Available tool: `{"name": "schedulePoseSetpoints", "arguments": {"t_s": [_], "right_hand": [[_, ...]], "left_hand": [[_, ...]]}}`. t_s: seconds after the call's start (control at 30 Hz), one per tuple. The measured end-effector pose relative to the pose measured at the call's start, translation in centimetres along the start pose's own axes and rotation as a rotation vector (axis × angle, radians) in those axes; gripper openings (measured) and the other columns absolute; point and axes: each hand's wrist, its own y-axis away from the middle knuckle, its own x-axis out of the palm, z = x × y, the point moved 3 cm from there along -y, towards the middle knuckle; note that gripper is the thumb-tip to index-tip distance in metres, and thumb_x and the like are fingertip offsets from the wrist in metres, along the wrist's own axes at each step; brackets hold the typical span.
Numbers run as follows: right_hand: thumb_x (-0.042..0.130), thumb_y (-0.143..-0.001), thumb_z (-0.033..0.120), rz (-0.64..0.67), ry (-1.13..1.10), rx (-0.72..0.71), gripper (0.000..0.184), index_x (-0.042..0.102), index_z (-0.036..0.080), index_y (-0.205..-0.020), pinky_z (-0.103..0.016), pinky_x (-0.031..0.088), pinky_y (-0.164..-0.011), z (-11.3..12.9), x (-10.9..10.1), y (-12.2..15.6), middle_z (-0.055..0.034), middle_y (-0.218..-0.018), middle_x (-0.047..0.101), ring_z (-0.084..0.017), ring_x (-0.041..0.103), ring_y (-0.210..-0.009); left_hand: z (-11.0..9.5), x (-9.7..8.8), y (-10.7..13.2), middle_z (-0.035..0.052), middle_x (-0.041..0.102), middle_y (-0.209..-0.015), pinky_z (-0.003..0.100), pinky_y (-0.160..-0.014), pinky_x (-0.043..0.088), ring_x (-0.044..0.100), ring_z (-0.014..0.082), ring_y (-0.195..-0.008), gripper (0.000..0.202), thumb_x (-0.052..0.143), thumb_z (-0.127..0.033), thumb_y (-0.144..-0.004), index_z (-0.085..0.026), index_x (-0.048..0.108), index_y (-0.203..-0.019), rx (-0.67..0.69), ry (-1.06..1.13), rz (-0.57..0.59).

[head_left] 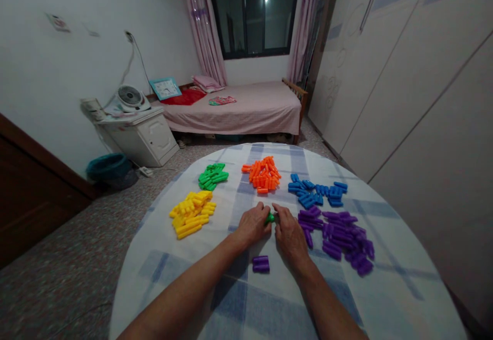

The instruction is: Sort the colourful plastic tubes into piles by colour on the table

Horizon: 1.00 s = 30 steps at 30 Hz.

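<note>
Both bare hands meet over the middle of a round table [154, 268] covered in a blue-and-white checked cloth; take them as the centre of a dial, with twelve o'clock straight ahead. The left hand [254, 224] is closed on a small green piece [270, 218], its fingers bent over the left part, so only the right end shows. The right hand [288, 229] is just beside it, forefinger stretched forward and thumb near the piece's exposed end — whether that thumb touches or grips it, one cannot tell.

At six o'clock, between the forearms, two purple pieces [261, 264] lie side by side on the cloth. Around the dial the other pieces are heaped by colour: the yellow pile [192, 213] at nine, the green pile [212, 175] at ten, the orange pile [265, 174] at twelve, the blue pile [318, 191] at two, and the purple pile [342, 234] — spread fairly wide — between three and four, near the right hand.

Beyond the table at twelve stands a bed [246, 114] with a pink cover; at ten, a white cabinet [159, 137] bears a fan [131, 97].
</note>
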Motion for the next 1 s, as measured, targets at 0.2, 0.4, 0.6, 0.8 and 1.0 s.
{"name": "schedulePoseSetpoints", "arguments": {"t_s": [0.2, 0.4, 0.6, 0.8, 1.0], "right_hand": [[0.039, -0.075, 0.004, 0.001, 0.043, -0.008, 0.054, 0.048, 0.020, -0.126, -0.032, 0.041, -0.089, -0.1, 0.0, -0.1, -0.0071, -0.118, 0.058, -0.019, 0.055, -0.102], [0.040, -0.077, 0.006, 0.003, 0.081, -0.014, 0.049, 0.051, 0.020, -0.123, -0.031, 0.041, -0.087, -0.2, 0.1, -0.1, -0.0071, -0.119, 0.058, -0.019, 0.056, -0.099], [0.040, -0.077, 0.006, 0.017, 0.078, -0.030, 0.049, 0.051, 0.020, -0.122, -0.031, 0.040, -0.088, -0.1, 0.1, -0.1, -0.0071, -0.119, 0.057, -0.019, 0.055, -0.103], [0.041, -0.076, 0.006, 0.011, 0.083, -0.036, 0.048, 0.052, 0.021, -0.121, -0.032, 0.040, -0.090, -0.1, 0.1, -0.1, -0.0068, -0.117, 0.058, -0.019, 0.054, -0.107], [0.040, -0.082, 0.011, -0.105, -0.097, -0.040, 0.037, 0.056, 0.022, -0.113, -0.033, 0.044, -0.087, -0.1, 0.0, -0.3, -0.0057, -0.111, 0.060, -0.018, 0.056, -0.101]], "left_hand": [[2.6, 0.1, -0.7, 0.0047, 0.055, -0.095, 0.026, -0.073, 0.044, 0.057, 0.0164, -0.086, 0.014, 0.051, -0.025, -0.080, -0.019, 0.050, -0.093, -0.115, 0.076, -0.055], [9.8, -4.0, -2.6, 0.0105, 0.054, -0.105, 0.030, -0.078, 0.043, 0.057, 0.0197, -0.092, 0.021, 0.052, -0.025, -0.082, -0.015, 0.051, -0.100, -0.346, -0.028, -0.188], [9.3, -7.3, -1.6, 0.0135, 0.050, -0.119, 0.034, -0.086, 0.042, 0.053, 0.0247, -0.105, 0.037, 0.057, -0.028, -0.080, -0.015, 0.052, -0.115, -0.339, -0.117, -0.312], [1.3, -2.0, 6.6, 0.0013, 0.055, -0.101, 0.026, -0.072, 0.043, 0.056, 0.0156, -0.081, 0.042, 0.066, -0.042, -0.071, -0.025, 0.057, -0.108, 0.039, 0.283, 0.126], [-0.7, 1.0, 8.2, 0.0010, 0.053, -0.089, 0.025, -0.072, 0.041, 0.052, 0.0138, -0.079, 0.015, 0.059, -0.020, -0.070, -0.020, 0.060, -0.085, -0.001, 0.453, 0.063]]}}
